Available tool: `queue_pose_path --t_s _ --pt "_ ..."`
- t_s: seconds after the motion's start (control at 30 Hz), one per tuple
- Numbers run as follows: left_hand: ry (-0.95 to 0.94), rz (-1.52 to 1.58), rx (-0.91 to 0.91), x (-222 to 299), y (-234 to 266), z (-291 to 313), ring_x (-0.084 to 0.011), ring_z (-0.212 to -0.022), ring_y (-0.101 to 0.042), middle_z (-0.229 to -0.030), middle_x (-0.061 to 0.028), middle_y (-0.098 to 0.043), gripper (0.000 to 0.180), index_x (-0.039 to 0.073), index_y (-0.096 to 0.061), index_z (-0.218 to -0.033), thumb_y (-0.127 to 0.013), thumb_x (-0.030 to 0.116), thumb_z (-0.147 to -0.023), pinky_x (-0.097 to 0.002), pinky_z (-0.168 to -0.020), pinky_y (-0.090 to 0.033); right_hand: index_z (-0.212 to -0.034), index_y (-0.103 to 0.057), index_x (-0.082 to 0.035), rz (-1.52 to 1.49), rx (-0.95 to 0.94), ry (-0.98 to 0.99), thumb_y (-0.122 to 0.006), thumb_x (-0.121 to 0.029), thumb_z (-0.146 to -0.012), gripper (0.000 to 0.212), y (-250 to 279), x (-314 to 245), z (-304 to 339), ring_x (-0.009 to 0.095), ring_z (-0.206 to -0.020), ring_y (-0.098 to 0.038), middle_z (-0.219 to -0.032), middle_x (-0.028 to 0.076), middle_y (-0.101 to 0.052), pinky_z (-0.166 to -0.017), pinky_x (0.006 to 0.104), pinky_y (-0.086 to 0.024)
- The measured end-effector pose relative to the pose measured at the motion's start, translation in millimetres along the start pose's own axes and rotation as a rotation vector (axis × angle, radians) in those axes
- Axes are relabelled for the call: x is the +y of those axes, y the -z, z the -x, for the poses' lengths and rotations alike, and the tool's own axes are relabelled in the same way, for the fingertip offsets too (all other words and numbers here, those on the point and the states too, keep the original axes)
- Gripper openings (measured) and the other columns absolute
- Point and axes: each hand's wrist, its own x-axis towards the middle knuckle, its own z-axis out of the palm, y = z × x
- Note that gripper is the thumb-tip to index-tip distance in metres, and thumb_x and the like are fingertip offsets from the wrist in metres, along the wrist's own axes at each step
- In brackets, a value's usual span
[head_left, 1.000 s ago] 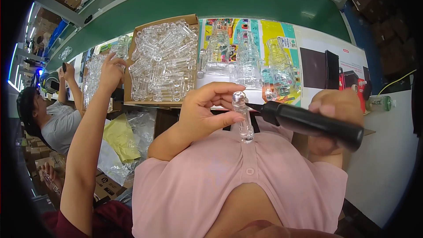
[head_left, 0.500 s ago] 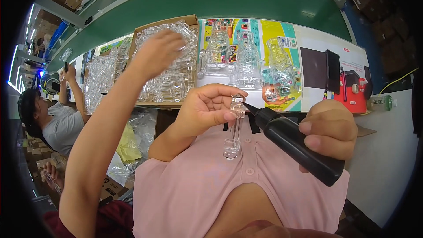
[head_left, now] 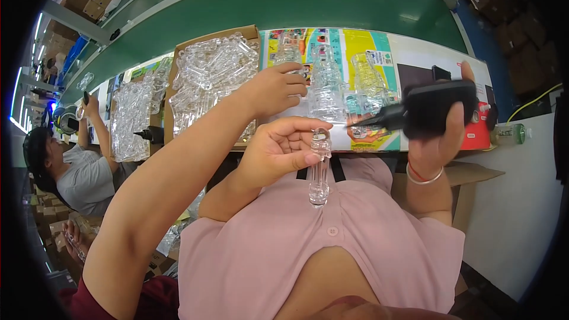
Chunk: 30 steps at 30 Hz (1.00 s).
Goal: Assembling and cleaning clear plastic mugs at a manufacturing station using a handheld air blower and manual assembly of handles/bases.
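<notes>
My left hand [head_left: 276, 149] pinches a clear glass tube [head_left: 319, 173] with ringed bulges near its top. The tube hangs upright in front of my chest, its upper end between thumb and forefinger. My right hand [head_left: 437, 145], smeared by motion, grips a black squeeze bottle [head_left: 435, 106] with a pointed nozzle [head_left: 370, 120]. Its tip points left, to the right of the tube's top and apart from it. Ahead stand several groups of clear glass pieces [head_left: 326, 86] on a colourful printed sheet [head_left: 349, 41]. A co-worker's hand [head_left: 275, 90] reaches over the nearest group.
A cardboard box [head_left: 259, 38] full of clear glass tubes stands left of the sheet, with more glass pieces [head_left: 131, 118] beyond. The co-worker's forearm [head_left: 189, 157] crosses my left side. Another black nozzle [head_left: 145, 134] shows beside the box. A green-tinted bottle [head_left: 512, 135] lies at the right.
My right hand has lifted the squeeze bottle up and away, drawing the nozzle off the tube's top. The co-worker's hand has moved right, from the box to the standing glass pieces.
</notes>
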Motion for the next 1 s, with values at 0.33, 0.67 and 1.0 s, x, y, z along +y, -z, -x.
queue_pose_path --t_s 0.33,0.67,1.0 --pt "0.042 -0.053 -0.03 -34.5 8.3 -19.8 -0.0204 -0.096 -0.058 -0.098 -0.0137 -0.06 0.037 0.001 -0.044 -0.109 -0.063 0.004 -0.077 -0.0333 -0.085 -0.047 -0.111 -0.05 0.003 -0.641 0.421 -0.264 -0.051 -0.003 -0.085 0.027 121.2 55.2 -22.7 0.025 -0.093 -0.057 -0.105 0.017 -0.056 -0.092 0.0357 -0.046" --pt "0.03 0.2 0.156 -56.7 16.7 -34.3 -0.017 -0.082 -0.057 -0.095 -0.0103 -0.059 0.03 0.002 -0.048 -0.114 -0.055 0.011 -0.086 -0.0317 -0.076 -0.046 -0.099 -0.053 -0.001 1.073 0.19 -0.003 -0.071 -0.016 -0.071 0.036 159.8 132.5 -50.6 0.019 -0.084 -0.06 -0.091 0.011 -0.062 -0.075 0.0285 -0.046" --pt "0.103 0.4 0.228 -57.1 18.1 -42.1 -0.0151 -0.078 -0.057 -0.083 -0.0056 -0.058 0.018 0.005 -0.051 -0.097 -0.059 0.016 -0.085 -0.0299 -0.075 -0.047 -0.126 -0.027 0.001 0.795 0.134 0.314 -0.054 -0.004 -0.084 0.05 162.3 114.5 -34.1 0.028 -0.114 -0.043 -0.127 0.018 -0.037 -0.098 0.036 -0.033"
